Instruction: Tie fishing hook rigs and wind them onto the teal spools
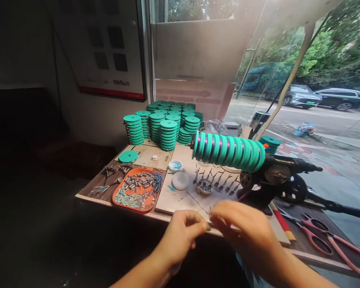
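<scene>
My left hand [183,234] is at the front edge of the table, thumb and forefinger pinched together. Whatever is in that pinch is too small to make out. Close beside it on the right, my right hand [246,224] is curled with its fingertips bent down, slightly blurred; its grip is hidden. A thin rod [197,202] lies on the pale board [165,202] just beyond my fingertips; its near end is close to my right hand. Farther in are a round white lid [180,181], a small cup of beads [205,187] and a row of small dark metal pieces with thin stems [220,182].
An orange tray [116,199] holds metal cylinders and small tubes at left. Green spools [168,134] stand stacked behind. A hand-cranked winder [277,174] carries a row of green spools [228,151] over the board. Pink-handled scissors [318,236] lie at right.
</scene>
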The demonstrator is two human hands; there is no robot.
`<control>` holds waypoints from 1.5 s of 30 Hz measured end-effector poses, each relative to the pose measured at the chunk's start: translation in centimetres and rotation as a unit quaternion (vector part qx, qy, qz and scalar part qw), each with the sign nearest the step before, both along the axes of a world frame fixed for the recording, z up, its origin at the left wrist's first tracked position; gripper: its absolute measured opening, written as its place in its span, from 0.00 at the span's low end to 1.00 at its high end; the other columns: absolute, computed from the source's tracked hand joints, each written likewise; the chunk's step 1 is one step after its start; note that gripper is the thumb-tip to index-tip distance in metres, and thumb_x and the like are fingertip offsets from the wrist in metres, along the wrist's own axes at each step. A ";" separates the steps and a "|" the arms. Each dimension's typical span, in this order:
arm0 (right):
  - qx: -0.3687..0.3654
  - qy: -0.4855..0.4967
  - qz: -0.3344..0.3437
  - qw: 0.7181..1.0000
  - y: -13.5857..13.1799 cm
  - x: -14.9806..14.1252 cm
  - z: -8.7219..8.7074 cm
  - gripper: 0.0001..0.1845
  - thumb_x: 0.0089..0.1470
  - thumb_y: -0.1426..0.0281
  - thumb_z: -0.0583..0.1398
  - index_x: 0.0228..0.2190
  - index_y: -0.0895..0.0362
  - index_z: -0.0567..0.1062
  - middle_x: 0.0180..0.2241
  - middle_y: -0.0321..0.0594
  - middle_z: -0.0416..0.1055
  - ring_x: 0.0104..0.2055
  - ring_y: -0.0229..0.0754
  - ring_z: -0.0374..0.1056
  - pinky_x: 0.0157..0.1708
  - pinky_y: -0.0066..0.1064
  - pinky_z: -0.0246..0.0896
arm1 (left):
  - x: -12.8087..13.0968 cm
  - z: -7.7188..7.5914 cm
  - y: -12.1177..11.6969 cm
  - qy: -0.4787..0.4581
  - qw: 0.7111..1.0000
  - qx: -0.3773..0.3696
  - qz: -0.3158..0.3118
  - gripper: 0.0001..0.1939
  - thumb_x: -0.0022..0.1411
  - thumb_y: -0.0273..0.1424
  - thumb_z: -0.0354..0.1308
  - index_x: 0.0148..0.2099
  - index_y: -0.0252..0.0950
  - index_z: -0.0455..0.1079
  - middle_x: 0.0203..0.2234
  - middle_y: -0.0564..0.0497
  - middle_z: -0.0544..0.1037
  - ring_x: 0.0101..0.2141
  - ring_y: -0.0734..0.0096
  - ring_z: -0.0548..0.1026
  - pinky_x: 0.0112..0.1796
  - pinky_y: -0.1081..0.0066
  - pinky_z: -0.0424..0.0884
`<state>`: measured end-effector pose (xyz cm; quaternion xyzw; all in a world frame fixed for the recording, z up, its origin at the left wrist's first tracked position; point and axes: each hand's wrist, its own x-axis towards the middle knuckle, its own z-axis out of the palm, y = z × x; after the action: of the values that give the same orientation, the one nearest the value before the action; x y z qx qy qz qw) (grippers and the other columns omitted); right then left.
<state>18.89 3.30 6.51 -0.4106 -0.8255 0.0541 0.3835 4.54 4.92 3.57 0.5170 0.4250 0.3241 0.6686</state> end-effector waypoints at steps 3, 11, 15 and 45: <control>0.197 -0.182 0.067 0.961 -1.9 1.1 -1.4 0.13 0.53 0.79 0.49 0.31 0.65 0.73 0.23 0.44 0.70 0.21 0.39 0.60 0.20 0.32 0.50 | 0.0 0.5 0.5 -0.090 0.967 -0.232 -0.050 0.06 0.44 0.26 0.55 0.24 0.32 0.59 0.19 0.56 0.59 0.18 0.85 0.53 0.16 0.83 0.42; 0.117 -0.109 0.095 0.983 -2.6 -0.4 -2.9 0.22 0.58 0.78 0.43 0.23 0.62 0.72 0.18 0.41 0.68 0.20 0.37 0.59 0.18 0.27 0.53 | 0.1 0.3 0.2 -0.031 0.997 -0.064 -0.033 0.04 0.45 0.24 0.55 0.22 0.32 0.62 0.20 0.54 0.61 0.20 0.82 0.58 0.18 0.81 0.51; -0.177 0.078 0.131 0.972 -1.2 -0.3 0.2 0.13 0.55 0.70 0.51 0.23 0.59 0.70 0.22 0.38 0.69 0.26 0.35 0.63 0.26 0.25 0.58 | -0.5 -0.7 -0.2 0.156 0.900 0.406 0.008 0.07 0.52 0.21 0.49 0.26 0.33 0.67 0.29 0.48 0.68 0.31 0.71 0.67 0.31 0.74 0.64; -0.367 0.246 0.043 0.896 -4.9 -0.3 -7.9 0.19 0.47 0.55 0.57 0.18 0.57 0.68 0.18 0.34 0.62 0.21 0.35 0.58 0.21 0.24 0.54 | 0.1 -0.4 -1.1 0.167 0.932 0.321 -0.014 0.06 0.48 0.20 0.49 0.23 0.33 0.63 0.30 0.48 0.65 0.26 0.76 0.65 0.25 0.76 0.62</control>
<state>18.61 -1.63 -1.40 -0.4600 -0.6432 0.4688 0.3936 4.69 3.84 3.17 0.7564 0.3969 0.3429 0.3909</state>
